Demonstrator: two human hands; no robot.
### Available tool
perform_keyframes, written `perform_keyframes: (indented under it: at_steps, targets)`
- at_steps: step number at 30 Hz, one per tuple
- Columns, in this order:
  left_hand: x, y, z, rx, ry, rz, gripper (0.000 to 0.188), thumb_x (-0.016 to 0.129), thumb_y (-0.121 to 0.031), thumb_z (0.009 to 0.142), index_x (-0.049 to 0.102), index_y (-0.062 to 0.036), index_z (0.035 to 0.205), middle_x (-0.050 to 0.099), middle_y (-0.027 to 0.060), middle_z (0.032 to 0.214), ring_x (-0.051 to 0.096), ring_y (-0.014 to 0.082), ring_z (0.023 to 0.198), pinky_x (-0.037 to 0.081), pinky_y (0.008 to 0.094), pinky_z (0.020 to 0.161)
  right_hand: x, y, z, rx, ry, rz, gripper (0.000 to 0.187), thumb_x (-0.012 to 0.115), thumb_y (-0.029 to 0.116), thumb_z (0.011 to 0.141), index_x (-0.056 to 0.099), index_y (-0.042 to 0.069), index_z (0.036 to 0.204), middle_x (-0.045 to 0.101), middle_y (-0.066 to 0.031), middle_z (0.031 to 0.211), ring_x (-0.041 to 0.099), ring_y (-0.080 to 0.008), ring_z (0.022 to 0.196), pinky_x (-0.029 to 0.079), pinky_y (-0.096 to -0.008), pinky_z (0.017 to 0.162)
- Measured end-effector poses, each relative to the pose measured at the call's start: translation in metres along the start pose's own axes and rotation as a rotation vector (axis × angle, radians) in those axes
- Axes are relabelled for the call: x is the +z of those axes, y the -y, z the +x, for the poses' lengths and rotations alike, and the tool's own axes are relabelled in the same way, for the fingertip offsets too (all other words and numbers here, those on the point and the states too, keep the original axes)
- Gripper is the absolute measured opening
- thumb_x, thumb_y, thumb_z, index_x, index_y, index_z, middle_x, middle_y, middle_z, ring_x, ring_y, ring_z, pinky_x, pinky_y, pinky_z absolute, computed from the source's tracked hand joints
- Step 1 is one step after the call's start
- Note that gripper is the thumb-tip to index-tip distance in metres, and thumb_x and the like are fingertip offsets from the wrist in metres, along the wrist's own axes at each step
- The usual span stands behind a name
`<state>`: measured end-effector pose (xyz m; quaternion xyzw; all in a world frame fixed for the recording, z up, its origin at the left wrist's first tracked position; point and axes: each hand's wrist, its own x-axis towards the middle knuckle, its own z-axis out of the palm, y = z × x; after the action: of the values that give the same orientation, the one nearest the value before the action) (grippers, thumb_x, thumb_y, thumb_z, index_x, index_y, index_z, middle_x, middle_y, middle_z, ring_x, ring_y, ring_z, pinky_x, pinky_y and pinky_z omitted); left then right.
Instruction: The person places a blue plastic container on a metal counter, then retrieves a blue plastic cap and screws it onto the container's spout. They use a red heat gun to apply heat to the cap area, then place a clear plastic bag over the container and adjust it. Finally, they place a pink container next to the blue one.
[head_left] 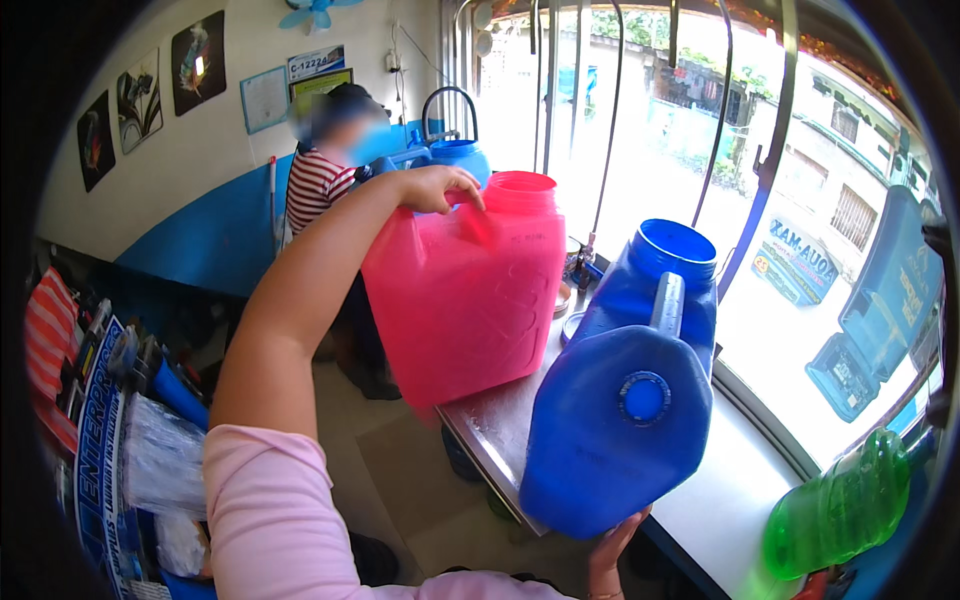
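Note:
My left arm stretches forward, and my left hand (pixel 440 190) is closed round the top handle of a pink plastic water jug (pixel 480 310). The jug is upright with its wide mouth uncapped, held at the edge of a metal-topped table (pixel 487 432). To its right a blue plastic water jug (pixel 610 440) leans toward me, also uncapped, with a grey handle and a round spout on its near side. My right hand (pixel 612 548) holds this jug from below at its lower right edge; part of the fingers is hidden beneath it.
Another person in a striped shirt (pixel 318 185) stands beyond the pink jug, near a blue container (pixel 460 155). A green bottle (pixel 838 505) lies on the white counter (pixel 745 500) at right. Plastic-wrapped goods (pixel 165 460) crowd the left. Window bars (pixel 775 150) run along the right.

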<state>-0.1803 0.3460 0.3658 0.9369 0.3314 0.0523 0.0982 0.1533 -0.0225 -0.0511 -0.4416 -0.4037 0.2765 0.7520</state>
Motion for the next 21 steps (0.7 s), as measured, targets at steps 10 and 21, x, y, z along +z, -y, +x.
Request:
perform_keyframes:
  at_steps: [10, 21]
  targets:
    - [0.043, 0.024, 0.042, -0.183, -0.356, 0.203, 0.044, 0.058, 0.012, 0.074, 0.070, -0.0145, 0.107, 0.059, 0.0098, 0.127, 0.056, 0.0301, 0.117, 0.047, 0.0349, 0.095, 0.034, -0.038, 0.020, 0.194, 0.046, 0.169, 0.066, 0.033, 0.047, 0.102, 0.014, 0.006, 0.150, 0.023, -0.0127, 0.152, 0.026, -0.0269, 0.139, 0.022, -0.0397, 0.114]
    - [0.150, -0.099, -0.049, 0.241, -1.054, -0.839, 0.032, 0.046, -0.023, 0.102, 0.052, -0.0053, 0.128, 0.054, 0.0113, 0.131, 0.050, 0.0220, 0.124, 0.037, 0.0354, 0.106, 0.010, -0.043, 0.093, -0.317, -0.073, -0.450, 0.058, 0.039, 0.038, 0.102, 0.031, 0.002, 0.146, 0.035, -0.0218, 0.148, 0.036, -0.0317, 0.136, 0.028, -0.0424, 0.112]
